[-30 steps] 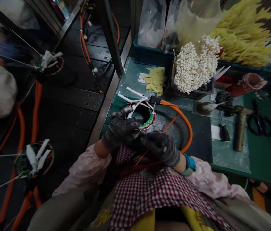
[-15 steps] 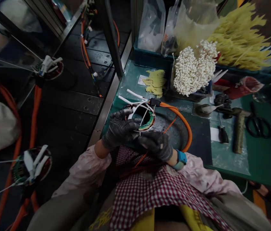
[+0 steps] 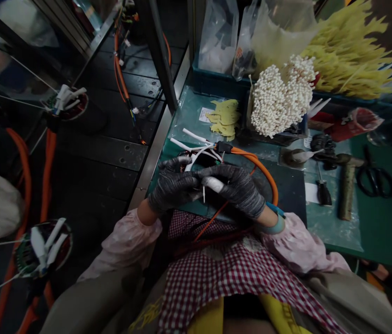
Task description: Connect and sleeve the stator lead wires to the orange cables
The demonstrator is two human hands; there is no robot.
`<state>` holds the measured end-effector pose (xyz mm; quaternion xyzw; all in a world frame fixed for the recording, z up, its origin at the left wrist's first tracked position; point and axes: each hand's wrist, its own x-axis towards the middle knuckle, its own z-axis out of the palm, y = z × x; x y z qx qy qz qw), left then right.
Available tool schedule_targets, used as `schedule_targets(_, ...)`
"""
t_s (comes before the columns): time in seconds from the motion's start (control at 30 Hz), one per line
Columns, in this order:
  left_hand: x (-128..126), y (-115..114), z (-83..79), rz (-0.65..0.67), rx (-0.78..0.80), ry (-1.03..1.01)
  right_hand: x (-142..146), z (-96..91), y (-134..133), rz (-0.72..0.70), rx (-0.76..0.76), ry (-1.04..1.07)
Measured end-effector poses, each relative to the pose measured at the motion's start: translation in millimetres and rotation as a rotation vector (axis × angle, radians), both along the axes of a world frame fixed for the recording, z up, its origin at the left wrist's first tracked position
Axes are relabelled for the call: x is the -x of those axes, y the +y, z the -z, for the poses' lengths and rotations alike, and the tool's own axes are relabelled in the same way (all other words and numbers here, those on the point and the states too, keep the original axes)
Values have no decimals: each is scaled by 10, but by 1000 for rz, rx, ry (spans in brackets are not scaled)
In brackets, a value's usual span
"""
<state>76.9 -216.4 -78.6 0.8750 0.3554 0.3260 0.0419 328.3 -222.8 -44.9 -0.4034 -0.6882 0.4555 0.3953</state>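
A motor stator (image 3: 210,162), a ring wound with wire, sits on the bench in front of me, mostly hidden behind my hands. White-sleeved leads (image 3: 196,136) and a thick orange cable (image 3: 267,172) come off its far side. My left hand (image 3: 173,184), in a dark grey glove, is closed around the stator's left near edge. My right hand (image 3: 240,189), gloved alike with a whitish thumb tip, has its fingers pressed together against the left fingertips. Just below them sticks out the end of a thin white tie (image 3: 203,195); the grip itself is covered.
Behind stand a bundle of white-tipped sticks (image 3: 281,102) and yellow cut sheets (image 3: 350,51). Smaller yellow pieces (image 3: 225,118) lie nearer. Rightward are a hammer (image 3: 347,190), scissors (image 3: 375,178) and a screwdriver (image 3: 324,191). Left of the bench are other wired stators (image 3: 44,246) with taut white cords.
My right hand has moved up and left from below the ring to meet my left fingertips, covering the stator's opening. My left hand has stayed almost still.
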Motion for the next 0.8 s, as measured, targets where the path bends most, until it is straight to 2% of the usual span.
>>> schedule_targets(0.17, -6, -10, 38, -35, 79, 14, -13, 25, -11, 67, 46, 32)
schedule_targets(0.37, -4, -24, 66, -78, 137, 86, -38, 110, -47, 18, -41, -32)
schedule_targets(0.47, 8, -15, 84, -37, 119, 65, -59, 116, -92, -20, -84, -7)
schedule_targets(0.63, 4, -3, 95, -31, 69, 38, -31, 105, -84, 102, -20, 16)
schedule_targets(0.8, -16, 1, 82, -4, -1, -32, -13, 101, -71, 64, -13, -31)
